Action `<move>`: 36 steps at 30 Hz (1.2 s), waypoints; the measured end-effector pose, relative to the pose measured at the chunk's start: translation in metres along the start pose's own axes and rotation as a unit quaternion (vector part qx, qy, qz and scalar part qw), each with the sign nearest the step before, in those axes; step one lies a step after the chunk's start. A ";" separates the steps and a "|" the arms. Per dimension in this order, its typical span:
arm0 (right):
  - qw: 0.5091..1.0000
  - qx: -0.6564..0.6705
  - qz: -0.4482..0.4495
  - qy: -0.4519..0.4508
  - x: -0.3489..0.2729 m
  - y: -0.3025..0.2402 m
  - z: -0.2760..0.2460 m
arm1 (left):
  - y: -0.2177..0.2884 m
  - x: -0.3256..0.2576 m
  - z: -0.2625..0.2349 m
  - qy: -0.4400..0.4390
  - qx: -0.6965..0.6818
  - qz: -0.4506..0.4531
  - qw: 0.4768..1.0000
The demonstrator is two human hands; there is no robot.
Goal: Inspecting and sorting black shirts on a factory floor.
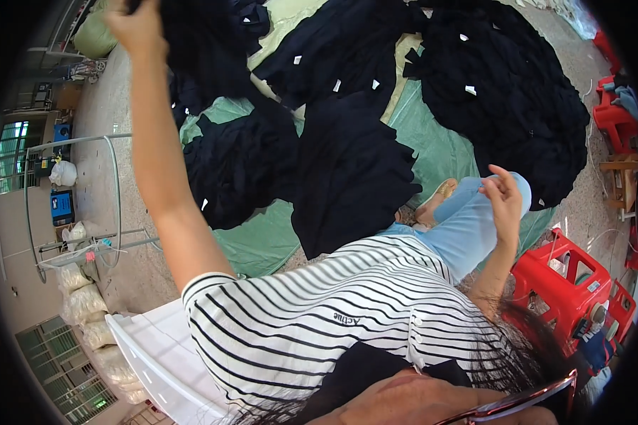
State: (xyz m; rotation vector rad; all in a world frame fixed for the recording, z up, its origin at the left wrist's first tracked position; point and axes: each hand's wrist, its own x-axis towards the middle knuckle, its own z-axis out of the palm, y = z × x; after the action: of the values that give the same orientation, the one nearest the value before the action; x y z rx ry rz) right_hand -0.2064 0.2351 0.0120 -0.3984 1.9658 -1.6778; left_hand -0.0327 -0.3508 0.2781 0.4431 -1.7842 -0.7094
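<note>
At the upper left my left arm is stretched far out. My left hand (138, 27), partly cut off by the top edge, is closed on a dark navy garment (198, 53) that hangs beside it. My right hand (503, 202) is raised by my right knee, its fingers apart and loosely bent, with nothing in it. Another dark piece of cloth (351, 170) lies across my lap and in front of it. Around it are heaps of the same dark garments: one heap (234, 163) to the left, one (333, 53) farther off, and a large one (507, 92) at the right. Small white tags dot them.
Green sheeting (436, 138) lies under the heaps on the speckled floor. A red plastic stool (563, 283) stands close at my right, another red stool (613, 120) farther off. To the left are a metal tube frame (117, 191), a white plastic surface (166, 347) and stacked bags (85, 308).
</note>
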 end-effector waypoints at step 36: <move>0.998 -0.026 0.043 -0.029 0.078 0.062 0.204 | 0.070 -0.428 0.058 -0.424 -0.008 -0.064 0.903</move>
State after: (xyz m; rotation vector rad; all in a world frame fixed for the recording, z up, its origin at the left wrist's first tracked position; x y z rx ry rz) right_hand -0.1496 0.0370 -0.0833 -0.3709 1.9595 -1.5480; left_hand 0.0523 -0.0211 0.0035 0.2456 -2.5743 -1.1198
